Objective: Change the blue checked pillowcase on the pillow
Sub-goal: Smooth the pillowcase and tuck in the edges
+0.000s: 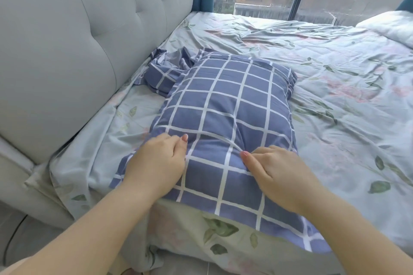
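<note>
The blue checked fabric pillowcase (228, 105) lies filled on the floral-sheeted bed (335, 62), the left hand (161, 161) and right hand (277, 172) each pinching its near end, probably seating the case; the next move calls for an even pull on both sides.

Grey tufted headboard (89, 56), floral bedsheet (335, 123)

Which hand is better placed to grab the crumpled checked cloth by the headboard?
The left hand, probably: it grips the pillowcase on the headboard side, nearer the crumpled checked cloth; the right hand would reach across it.
</note>
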Demonstrator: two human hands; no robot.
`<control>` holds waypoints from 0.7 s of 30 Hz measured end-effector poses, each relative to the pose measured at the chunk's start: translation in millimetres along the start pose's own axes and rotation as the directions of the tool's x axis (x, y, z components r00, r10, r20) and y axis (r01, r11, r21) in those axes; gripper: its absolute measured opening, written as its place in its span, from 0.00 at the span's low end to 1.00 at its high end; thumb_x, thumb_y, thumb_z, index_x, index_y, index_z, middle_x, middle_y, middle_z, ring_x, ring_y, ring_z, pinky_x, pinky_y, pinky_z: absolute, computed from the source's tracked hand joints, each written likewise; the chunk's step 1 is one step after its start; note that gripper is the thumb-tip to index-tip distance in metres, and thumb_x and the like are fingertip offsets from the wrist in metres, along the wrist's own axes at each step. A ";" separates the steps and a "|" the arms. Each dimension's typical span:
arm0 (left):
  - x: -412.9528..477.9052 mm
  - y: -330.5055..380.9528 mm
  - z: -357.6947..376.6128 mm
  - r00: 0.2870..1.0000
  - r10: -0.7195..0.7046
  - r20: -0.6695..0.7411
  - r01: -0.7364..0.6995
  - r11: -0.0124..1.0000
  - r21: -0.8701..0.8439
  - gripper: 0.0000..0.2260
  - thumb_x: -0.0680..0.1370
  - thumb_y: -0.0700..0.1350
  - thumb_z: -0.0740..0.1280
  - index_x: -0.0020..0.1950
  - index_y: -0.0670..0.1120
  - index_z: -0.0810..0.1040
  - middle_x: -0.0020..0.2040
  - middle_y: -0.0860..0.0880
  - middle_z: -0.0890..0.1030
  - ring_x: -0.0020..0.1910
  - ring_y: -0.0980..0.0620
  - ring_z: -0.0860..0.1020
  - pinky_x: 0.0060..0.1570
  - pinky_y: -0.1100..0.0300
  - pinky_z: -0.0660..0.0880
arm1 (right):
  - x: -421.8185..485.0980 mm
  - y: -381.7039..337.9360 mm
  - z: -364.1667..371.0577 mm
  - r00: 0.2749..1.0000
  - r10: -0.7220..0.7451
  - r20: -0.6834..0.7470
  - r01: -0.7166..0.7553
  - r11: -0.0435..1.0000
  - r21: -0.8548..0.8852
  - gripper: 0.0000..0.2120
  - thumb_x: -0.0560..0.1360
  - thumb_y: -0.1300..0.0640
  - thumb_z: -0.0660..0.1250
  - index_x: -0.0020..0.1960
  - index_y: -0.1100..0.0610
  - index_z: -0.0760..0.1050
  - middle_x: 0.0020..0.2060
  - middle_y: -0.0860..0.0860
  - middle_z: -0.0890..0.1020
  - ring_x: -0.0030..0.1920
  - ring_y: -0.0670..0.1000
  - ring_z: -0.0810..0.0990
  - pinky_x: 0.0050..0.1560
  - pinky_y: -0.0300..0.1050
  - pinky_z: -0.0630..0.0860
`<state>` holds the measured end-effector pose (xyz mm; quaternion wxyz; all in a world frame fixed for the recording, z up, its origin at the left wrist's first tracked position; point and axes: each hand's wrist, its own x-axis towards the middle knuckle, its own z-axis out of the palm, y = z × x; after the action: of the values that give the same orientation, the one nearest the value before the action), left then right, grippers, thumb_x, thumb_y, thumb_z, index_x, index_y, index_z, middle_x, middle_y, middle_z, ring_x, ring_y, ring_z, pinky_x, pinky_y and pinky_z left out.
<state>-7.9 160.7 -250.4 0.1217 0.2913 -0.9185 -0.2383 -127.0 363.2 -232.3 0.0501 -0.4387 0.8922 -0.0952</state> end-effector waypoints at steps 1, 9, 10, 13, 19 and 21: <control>5.9 -3.2 3.3 0.994 -0.015 0.110 0.016 1.000 -0.009 0.27 0.80 0.61 0.47 0.57 0.47 0.80 0.56 0.49 0.80 0.60 0.45 0.75 0.60 0.50 0.70 | 8.4 1.0 5.9 0.996 0.015 0.085 -0.014 1.000 -0.013 0.34 0.77 0.35 0.33 0.36 0.53 0.70 0.38 0.47 0.76 0.46 0.52 0.75 0.52 0.52 0.71; 35.5 3.8 26.0 0.952 -0.040 0.304 0.045 0.999 -0.009 0.21 0.86 0.48 0.46 0.76 0.43 0.64 0.71 0.43 0.72 0.69 0.41 0.70 0.65 0.51 0.65 | 44.3 6.7 11.3 0.958 0.151 0.243 -0.189 0.971 0.143 0.31 0.83 0.40 0.39 0.65 0.53 0.75 0.62 0.57 0.79 0.64 0.60 0.73 0.64 0.51 0.66; 30.6 4.4 25.5 0.953 -0.047 0.301 0.057 0.998 -0.024 0.21 0.86 0.44 0.46 0.79 0.42 0.56 0.73 0.42 0.69 0.69 0.40 0.69 0.62 0.50 0.65 | 37.8 6.5 5.2 0.954 0.152 0.258 -0.190 0.974 0.126 0.32 0.83 0.41 0.38 0.59 0.54 0.78 0.55 0.58 0.81 0.61 0.61 0.74 0.61 0.51 0.67; 11.2 -3.2 16.4 0.946 -0.060 0.319 0.043 0.997 0.061 0.23 0.84 0.40 0.46 0.80 0.39 0.47 0.70 0.39 0.70 0.64 0.37 0.72 0.56 0.47 0.68 | 11.7 1.5 -4.6 0.957 0.155 0.246 -0.175 0.983 0.061 0.27 0.84 0.44 0.40 0.34 0.50 0.65 0.34 0.55 0.74 0.47 0.59 0.75 0.57 0.52 0.71; 15.5 -12.4 24.8 0.916 0.025 0.400 -0.120 0.969 0.214 0.23 0.84 0.52 0.42 0.75 0.46 0.64 0.68 0.42 0.74 0.64 0.39 0.74 0.61 0.48 0.70 | 28.5 -2.1 1.0 0.928 0.204 0.313 -0.192 0.979 -0.067 0.30 0.83 0.40 0.39 0.38 0.52 0.73 0.45 0.56 0.78 0.57 0.60 0.75 0.62 0.54 0.69; 37.0 -1.1 28.6 0.901 -0.022 0.433 -0.042 0.990 0.138 0.21 0.85 0.50 0.43 0.78 0.49 0.59 0.74 0.43 0.68 0.70 0.39 0.68 0.68 0.47 0.65 | 50.8 1.3 10.5 0.931 0.182 0.315 -0.185 0.983 -0.021 0.26 0.85 0.46 0.41 0.61 0.53 0.76 0.61 0.59 0.78 0.62 0.62 0.74 0.64 0.56 0.68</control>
<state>-47.4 148.5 -272.3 -0.1054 0.2343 -0.9388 -0.2294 -157.2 322.4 -243.1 0.2026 -0.3628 0.9093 -0.0227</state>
